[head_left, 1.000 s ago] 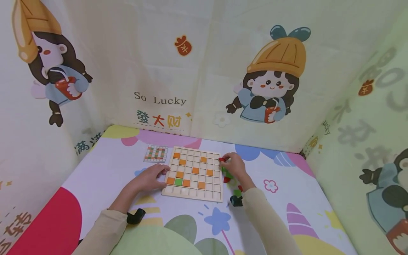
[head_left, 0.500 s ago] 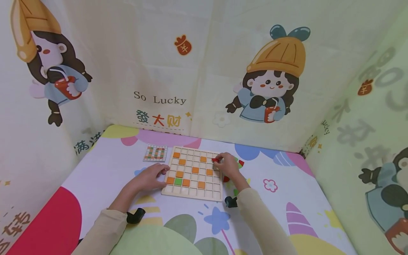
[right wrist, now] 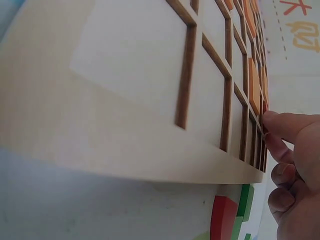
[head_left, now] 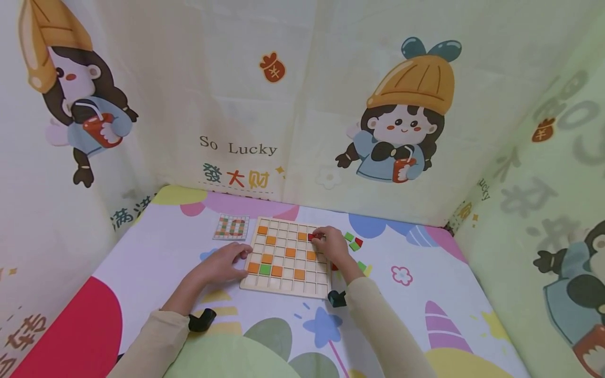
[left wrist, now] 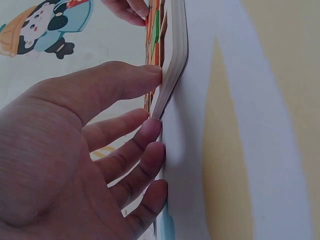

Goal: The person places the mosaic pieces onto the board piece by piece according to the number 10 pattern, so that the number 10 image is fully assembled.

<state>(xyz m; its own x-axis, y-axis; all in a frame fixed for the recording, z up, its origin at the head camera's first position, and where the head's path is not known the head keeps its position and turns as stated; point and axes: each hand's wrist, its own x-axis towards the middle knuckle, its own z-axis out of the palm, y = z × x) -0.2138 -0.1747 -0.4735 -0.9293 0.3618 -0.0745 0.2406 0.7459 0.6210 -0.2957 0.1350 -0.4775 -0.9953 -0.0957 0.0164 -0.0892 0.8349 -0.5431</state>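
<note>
A wooden grid board (head_left: 283, 289) lies on the table, with orange tiles (head_left: 290, 252) and one green tile (head_left: 265, 269) in its cells. My left hand (head_left: 222, 265) rests at the board's left edge, thumb and fingertips touching it, fingers loosely extended. Over the upper right cells, my right hand (head_left: 333, 247) pinches a red tile (head_left: 311, 237) just right of an orange one. In the right wrist view, thumb and index finger meet low at the grid; the tile is mostly hidden there.
A small pattern card (head_left: 231, 227) lies beyond the left hand, beside the board. Loose green tiles (head_left: 348, 237) and red tiles (head_left: 359, 242) lie right of the board, some partly hidden by the right hand. A printed cloth wall (head_left: 302, 157) rises behind the table.
My right hand has moved left from the loose tiles onto the board's upper right, bringing the red tile to a cell beside an orange one. The left hand has stayed still.
</note>
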